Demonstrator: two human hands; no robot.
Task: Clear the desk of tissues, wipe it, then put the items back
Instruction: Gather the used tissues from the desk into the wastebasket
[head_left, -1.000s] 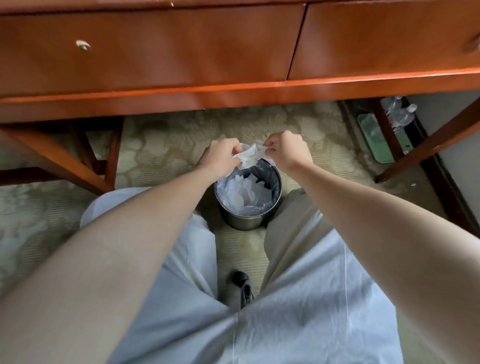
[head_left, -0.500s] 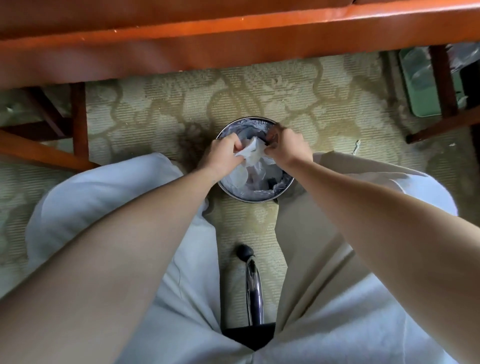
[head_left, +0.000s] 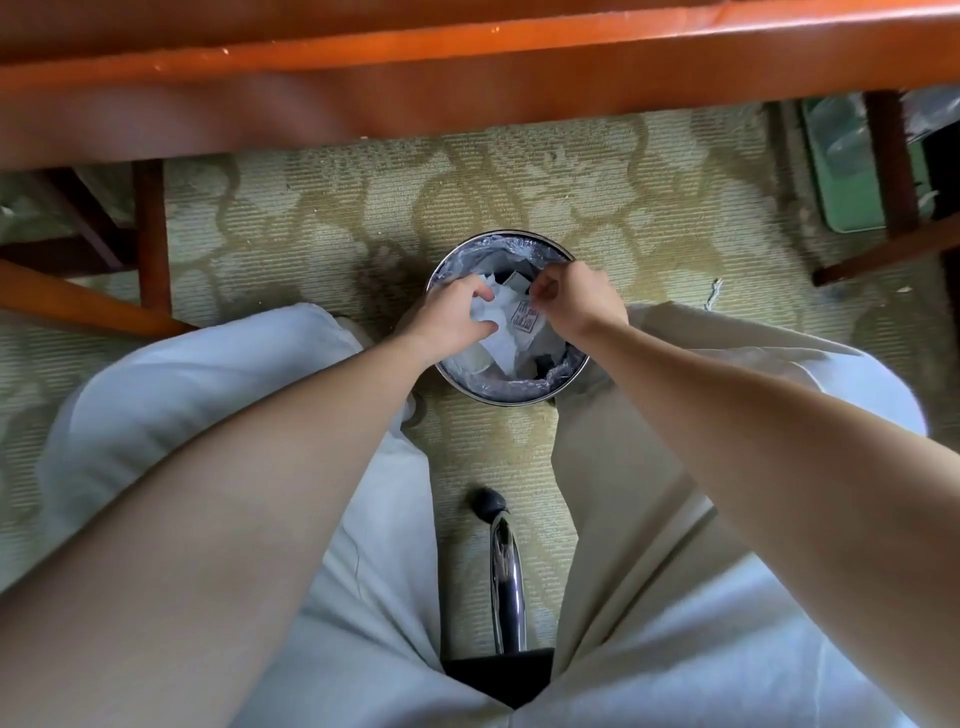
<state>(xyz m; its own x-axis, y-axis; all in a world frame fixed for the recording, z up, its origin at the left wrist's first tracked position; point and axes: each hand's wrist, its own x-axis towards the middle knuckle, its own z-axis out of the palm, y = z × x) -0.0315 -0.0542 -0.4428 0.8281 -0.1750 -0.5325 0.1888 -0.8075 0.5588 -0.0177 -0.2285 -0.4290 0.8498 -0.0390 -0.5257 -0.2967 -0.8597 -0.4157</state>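
A round metal bin (head_left: 511, 397) with a plastic liner stands on the carpet between my knees, with crumpled paper and tissues inside. A white tissue (head_left: 498, 325) sits over the bin's mouth. My left hand (head_left: 454, 319) is curled round the tissue's left side. Just to the tissue's right, my right hand (head_left: 579, 301) hovers over the bin with its fingers curled and thumb and forefinger close together. Whether it still pinches the tissue's edge is unclear. A scrap of paper with red print (head_left: 524, 319) lies beside the tissue.
The desk's wooden front edge (head_left: 467, 67) runs across the top of the view, with its legs (head_left: 150, 234) at left and right. A chrome chair leg (head_left: 506, 571) lies on the patterned carpet between my legs. A green tray (head_left: 841, 171) sits at the far right.
My view has tilted further down and closer to the bin. Both hands have sunk lower over the bin's mouth, and the tissue now hangs looser between them.
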